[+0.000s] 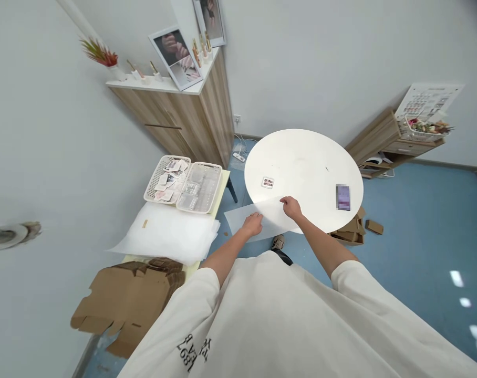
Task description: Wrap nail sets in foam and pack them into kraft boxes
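Fingers (282, 200) are flat and open, no grip, with my left hand (252, 226) and right hand (291, 208) just resting on one translucent sheet (238, 220). Just past them, the round white table (305, 157) has one small packet (267, 182) and one phone (343, 197), its screen blurred out.

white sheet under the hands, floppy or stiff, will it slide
The sheet looks thin and translucent, so probably light and floppy. It seems to droop past the round table's edge, so it would likely sag when lifted. It may slide on that smooth top.
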### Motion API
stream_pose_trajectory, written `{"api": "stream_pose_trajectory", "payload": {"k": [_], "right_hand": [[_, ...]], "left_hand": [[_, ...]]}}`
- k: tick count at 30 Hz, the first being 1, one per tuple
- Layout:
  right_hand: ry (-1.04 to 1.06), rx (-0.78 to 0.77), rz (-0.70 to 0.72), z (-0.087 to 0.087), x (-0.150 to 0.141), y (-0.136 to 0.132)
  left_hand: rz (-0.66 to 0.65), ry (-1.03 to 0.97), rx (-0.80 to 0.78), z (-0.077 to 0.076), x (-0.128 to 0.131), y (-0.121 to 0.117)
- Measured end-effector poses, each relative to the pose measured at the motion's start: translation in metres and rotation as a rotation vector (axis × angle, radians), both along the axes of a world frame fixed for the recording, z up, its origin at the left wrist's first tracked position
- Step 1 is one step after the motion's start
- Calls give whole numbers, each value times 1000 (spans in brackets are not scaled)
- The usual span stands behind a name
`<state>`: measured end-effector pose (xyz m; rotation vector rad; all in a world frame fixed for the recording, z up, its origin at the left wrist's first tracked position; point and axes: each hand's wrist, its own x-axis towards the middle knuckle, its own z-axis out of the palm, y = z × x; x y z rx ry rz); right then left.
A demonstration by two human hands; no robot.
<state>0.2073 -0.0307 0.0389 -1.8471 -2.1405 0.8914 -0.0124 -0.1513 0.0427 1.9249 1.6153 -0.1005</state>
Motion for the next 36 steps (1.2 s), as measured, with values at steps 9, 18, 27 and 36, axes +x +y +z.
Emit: {"api": "stream_pose_trajectory", "payload": {"k": [9,18,27,36], "right_hand": [[-187,9,288,-10,89,109],[-175,233,283,-16,121,158],[-208,163,241,-27,144,72],[-220,-70,312,-52,153,62]], "left_hand": [[25,56,-108,-15,109,77],[29,99,-170,-34,155,120],[82,91,-191,-42,179,143],[219,-92,-261,-52,198,186]]}}
